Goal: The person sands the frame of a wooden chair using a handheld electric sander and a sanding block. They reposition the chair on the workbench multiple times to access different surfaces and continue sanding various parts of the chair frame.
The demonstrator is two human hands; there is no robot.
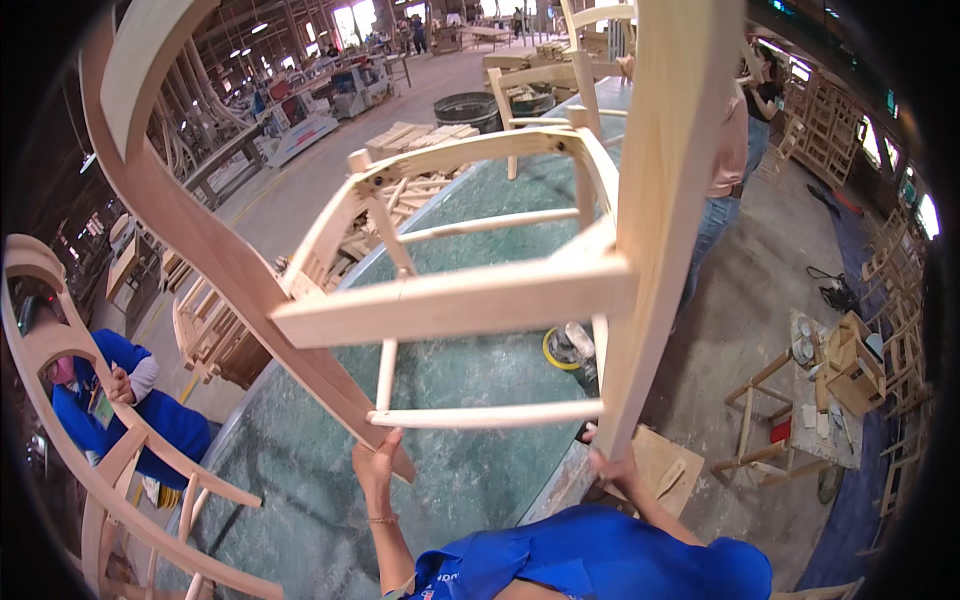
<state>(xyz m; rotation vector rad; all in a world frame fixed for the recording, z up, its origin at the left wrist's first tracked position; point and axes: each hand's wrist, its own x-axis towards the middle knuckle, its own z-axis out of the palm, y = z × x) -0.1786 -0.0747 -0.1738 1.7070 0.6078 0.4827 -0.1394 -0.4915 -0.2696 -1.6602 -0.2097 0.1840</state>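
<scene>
An unfinished wooden chair frame (450,300) without a seat panel fills the middle of the view, tilted over the green-topped workbench (480,465). My left hand (375,465) grips the lower end of its left back leg, thumb and fingers around the wood. At the lower end of the right back leg is my right hand (615,468), closed on it, with part of the fingers hidden behind the leg. A thin rung joins the two legs just above my hands. Beyond the rung, a power sander (570,348) with a yellow pad lies on the bench.
At the left, a person in blue (130,390) handles another chair frame (130,470). Someone in a pink top (728,150) stands to the right of the bench. Stacked wooden parts (420,140) lie beyond its far-left edge. A small work table (825,400) with a wooden box stands at right.
</scene>
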